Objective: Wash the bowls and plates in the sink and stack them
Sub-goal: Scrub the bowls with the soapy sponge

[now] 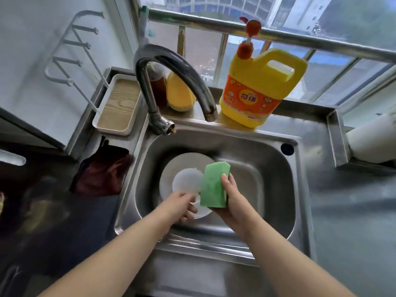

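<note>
Left grip (182, 205) pinches the small white bowl (187, 182) over the sink (278, 189); right grip (230, 197) wraps the green sponge (214, 186). Plates (184, 161) underneath are half hidden and blurry.

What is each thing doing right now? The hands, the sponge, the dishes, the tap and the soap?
Left hand: grips the white bowl.
Right hand: holds the green sponge.
White bowl: tilted, over the plate.
Green sponge: upright, beside the bowl.
Plate: lying in the sink.
Tap: no water visible.
Soap bottle: upright, on the ledge.
</note>
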`<action>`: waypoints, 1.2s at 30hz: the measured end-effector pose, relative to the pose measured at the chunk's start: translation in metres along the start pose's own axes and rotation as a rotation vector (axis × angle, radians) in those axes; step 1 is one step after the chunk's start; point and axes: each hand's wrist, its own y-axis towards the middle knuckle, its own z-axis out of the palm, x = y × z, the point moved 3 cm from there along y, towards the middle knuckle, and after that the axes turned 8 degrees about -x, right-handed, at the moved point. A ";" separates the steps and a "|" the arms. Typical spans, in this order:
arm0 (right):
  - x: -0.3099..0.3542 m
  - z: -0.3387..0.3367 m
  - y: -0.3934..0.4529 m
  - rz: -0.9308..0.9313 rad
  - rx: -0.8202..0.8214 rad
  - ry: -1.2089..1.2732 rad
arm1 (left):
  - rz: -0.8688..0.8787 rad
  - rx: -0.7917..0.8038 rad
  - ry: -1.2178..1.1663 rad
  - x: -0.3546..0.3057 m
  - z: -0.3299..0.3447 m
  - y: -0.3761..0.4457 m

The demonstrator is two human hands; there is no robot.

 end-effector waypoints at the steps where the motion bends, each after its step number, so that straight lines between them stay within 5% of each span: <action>1: 0.001 -0.005 0.003 0.002 -0.034 -0.079 | 0.113 -0.048 0.131 0.000 -0.006 0.004; 5: 0.004 -0.023 0.022 -0.010 -0.160 -0.452 | 0.349 -0.166 0.424 -0.006 -0.030 0.013; 13: 0.002 -0.027 0.059 -0.141 -0.221 -0.979 | 0.310 -0.367 0.553 -0.010 -0.035 0.062; 24: -0.007 -0.044 0.058 -0.123 -0.250 -0.886 | 0.283 -0.436 0.781 -0.012 -0.024 0.109; 36: -0.007 -0.056 0.044 -0.108 -0.292 -0.761 | 0.313 -0.309 0.754 -0.017 -0.030 0.101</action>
